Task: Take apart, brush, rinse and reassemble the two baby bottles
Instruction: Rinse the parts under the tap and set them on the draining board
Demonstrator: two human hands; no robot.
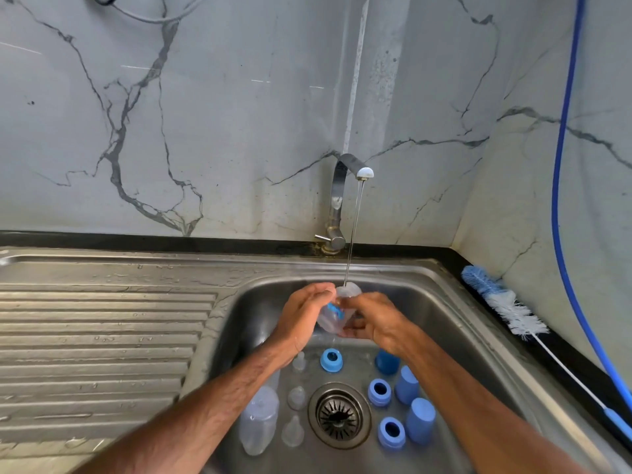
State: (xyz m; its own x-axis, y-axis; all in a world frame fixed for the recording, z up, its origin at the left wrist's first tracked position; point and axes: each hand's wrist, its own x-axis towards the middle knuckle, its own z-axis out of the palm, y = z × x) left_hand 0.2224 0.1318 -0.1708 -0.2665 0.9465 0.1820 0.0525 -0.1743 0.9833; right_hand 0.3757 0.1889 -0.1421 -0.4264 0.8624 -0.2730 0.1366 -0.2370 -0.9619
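Both my hands hold a clear baby bottle [331,318] with a blue print over the sink [455,302], its open end under the thin water stream [352,241]. My left hand [302,316] grips its left side; my right hand [374,319] grips it from the right and below. On the sink floor lie another clear bottle [258,420], three clear teats [297,397], three blue collar rings [331,360] and three blue caps [420,420].
The steel faucet [337,203] stands at the back of the sink and runs. A blue-and-white bottle brush [502,302] lies on the black counter edge at right. A blue hose [566,200] hangs along the right wall. The ribbed drainboard [99,336] spreads left. The drain [339,414] sits mid-basin.
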